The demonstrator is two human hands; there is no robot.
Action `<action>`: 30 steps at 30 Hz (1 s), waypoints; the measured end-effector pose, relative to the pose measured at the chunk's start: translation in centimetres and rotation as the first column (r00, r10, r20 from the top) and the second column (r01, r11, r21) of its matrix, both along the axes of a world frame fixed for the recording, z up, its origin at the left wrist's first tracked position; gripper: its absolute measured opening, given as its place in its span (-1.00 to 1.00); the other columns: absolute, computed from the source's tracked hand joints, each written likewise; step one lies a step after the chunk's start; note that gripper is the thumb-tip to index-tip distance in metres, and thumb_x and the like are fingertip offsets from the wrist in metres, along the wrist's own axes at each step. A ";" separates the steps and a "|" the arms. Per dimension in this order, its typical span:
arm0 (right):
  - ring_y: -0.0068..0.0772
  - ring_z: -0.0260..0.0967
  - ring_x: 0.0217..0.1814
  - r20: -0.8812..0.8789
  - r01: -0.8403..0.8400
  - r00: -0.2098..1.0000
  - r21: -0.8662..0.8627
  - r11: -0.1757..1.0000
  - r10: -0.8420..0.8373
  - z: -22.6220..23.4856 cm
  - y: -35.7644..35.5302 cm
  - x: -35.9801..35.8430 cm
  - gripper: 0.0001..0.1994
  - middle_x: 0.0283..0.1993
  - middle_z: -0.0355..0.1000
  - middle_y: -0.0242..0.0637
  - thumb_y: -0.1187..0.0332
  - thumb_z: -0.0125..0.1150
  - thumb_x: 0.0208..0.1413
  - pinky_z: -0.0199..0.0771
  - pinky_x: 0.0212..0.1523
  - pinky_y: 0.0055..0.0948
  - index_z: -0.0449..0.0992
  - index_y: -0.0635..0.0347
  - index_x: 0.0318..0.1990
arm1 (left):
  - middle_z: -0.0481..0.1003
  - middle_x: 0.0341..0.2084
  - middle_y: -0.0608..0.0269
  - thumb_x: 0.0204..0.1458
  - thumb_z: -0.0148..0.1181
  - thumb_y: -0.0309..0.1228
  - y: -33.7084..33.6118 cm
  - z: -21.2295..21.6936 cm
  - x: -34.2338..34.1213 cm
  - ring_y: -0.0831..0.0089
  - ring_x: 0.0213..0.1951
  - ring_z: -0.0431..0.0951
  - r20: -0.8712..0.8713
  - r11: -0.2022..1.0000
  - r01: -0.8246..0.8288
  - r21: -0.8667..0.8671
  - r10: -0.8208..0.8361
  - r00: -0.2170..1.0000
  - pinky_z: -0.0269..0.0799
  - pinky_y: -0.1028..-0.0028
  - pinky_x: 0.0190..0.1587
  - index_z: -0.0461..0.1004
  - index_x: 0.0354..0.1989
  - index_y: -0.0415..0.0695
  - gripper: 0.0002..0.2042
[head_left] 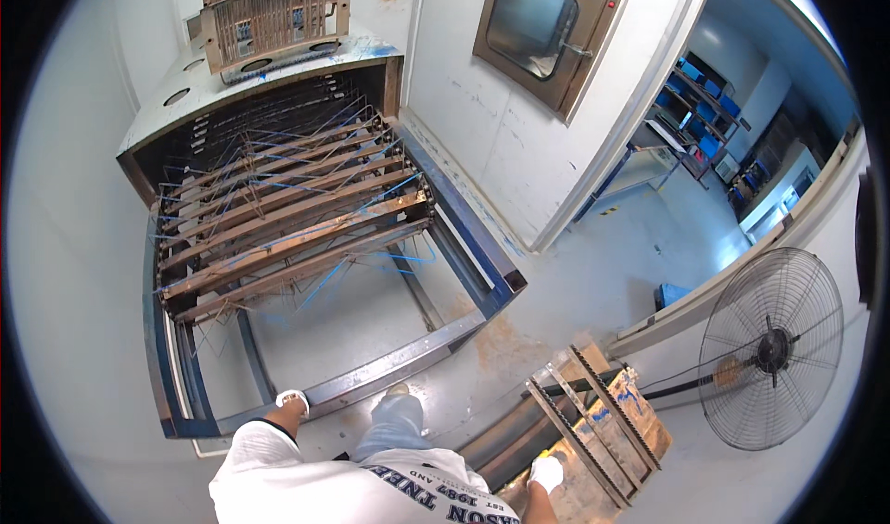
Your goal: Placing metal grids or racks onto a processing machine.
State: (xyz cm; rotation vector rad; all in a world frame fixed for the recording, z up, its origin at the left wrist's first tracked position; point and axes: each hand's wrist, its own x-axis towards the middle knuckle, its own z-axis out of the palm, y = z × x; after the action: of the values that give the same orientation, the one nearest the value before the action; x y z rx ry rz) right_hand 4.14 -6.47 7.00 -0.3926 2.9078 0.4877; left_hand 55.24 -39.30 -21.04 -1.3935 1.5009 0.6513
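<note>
My left hand, in a white glove, is at the near rail of a large blue metal frame. Its fingers are too small to make out, so I cannot tell whether they grip the rail. My right hand, also white-gloved, looks closed at the left edge of a worn, paint-stained board. A small yellow bit shows at its fingertips, too small to name. Toothed metal rails lie across that board, right of the hand.
Rows of brown bars with thin wires and blue strands span the frame. Behind them stands a hooded opening with a slatted panel on top. A black-caged fan is at right, beside a doorway. A windowed hatch is on the wall.
</note>
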 end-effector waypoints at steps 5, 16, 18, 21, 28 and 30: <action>-0.22 0.36 -0.43 -0.006 -0.030 1.000 -0.069 0.997 0.030 0.2 0.6 0.0 -0.74 -0.53 0.39 -0.16 0.27 -0.14 -0.17 0.35 -0.41 -0.35 0.46 0.21 -0.59 | 0.40 -0.28 0.25 -0.41 0.13 -0.28 -1.4 3.2 -0.2 0.41 -0.23 0.40 0.015 0.991 -0.064 -0.120 0.066 0.998 0.31 0.38 -0.22 0.44 -0.35 0.04 -0.68; -0.15 0.32 -0.42 0.021 0.006 1.000 -0.176 0.984 -0.003 -1.8 2.4 -1.5 -0.68 -0.49 0.37 -0.10 0.20 -0.18 -0.12 0.28 -0.40 -0.29 0.45 0.22 -0.57 | 0.08 0.01 0.17 -0.44 0.18 -0.23 -1.2 8.7 -4.3 0.32 0.05 0.08 -0.006 0.995 -0.090 -0.048 0.089 0.996 -0.03 0.37 0.06 0.10 0.00 -0.05 -0.31; -0.13 0.31 -0.39 0.030 0.020 0.999 -0.187 0.982 -0.015 -1.9 2.4 -1.6 -0.68 -0.49 0.37 -0.10 0.17 -0.17 -0.12 0.27 -0.38 -0.28 0.45 0.21 -0.56 | 0.19 -0.05 0.21 -0.44 0.18 -0.25 -1.2 8.8 -4.0 0.35 0.01 0.17 -0.003 0.992 -0.081 -0.097 0.081 0.997 0.07 0.40 0.02 0.22 -0.06 -0.05 -0.39; -0.10 0.30 -0.39 0.047 0.025 0.999 -0.226 0.974 -0.014 -0.3 1.0 -1.0 -0.67 -0.48 0.36 -0.09 0.15 -0.15 -0.13 0.27 -0.39 -0.28 0.44 0.22 -0.55 | 0.22 -0.07 0.17 -0.44 0.18 -0.27 -0.5 10.1 -3.9 0.37 -0.01 0.20 -0.043 0.976 -0.190 -0.102 0.186 0.982 0.09 0.42 0.00 0.27 -0.10 -0.05 -0.43; -0.12 0.30 -0.40 0.070 0.031 0.997 -0.257 0.966 -0.013 -2.8 3.2 -2.1 -0.73 -0.48 0.36 -0.10 0.19 -0.05 -0.23 0.26 -0.39 -0.32 0.43 0.24 -0.53 | 0.11 0.01 0.16 -0.41 0.15 -0.27 -0.9 9.5 -3.4 0.31 0.04 0.13 -0.072 0.989 -0.145 0.016 0.146 0.987 0.01 0.35 0.05 0.00 0.07 0.00 -0.27; -0.13 0.29 -0.39 0.059 0.044 0.998 -0.263 0.964 -0.029 -3.5 3.9 -2.4 -0.73 -0.47 0.36 -0.12 0.20 -0.06 -0.21 0.26 -0.40 -0.33 0.43 0.23 -0.52 | 0.10 0.01 0.17 -0.41 0.15 -0.27 -0.8 8.6 -2.8 0.32 0.04 0.13 -0.090 0.990 -0.137 -0.020 0.135 0.987 0.01 0.34 0.05 0.00 0.07 0.02 -0.27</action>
State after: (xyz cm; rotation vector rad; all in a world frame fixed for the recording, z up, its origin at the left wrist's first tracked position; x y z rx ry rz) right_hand 1.71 -2.60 3.54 -0.3793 2.9261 0.0800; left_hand 52.45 -40.09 -12.47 -1.5142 1.4972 0.7892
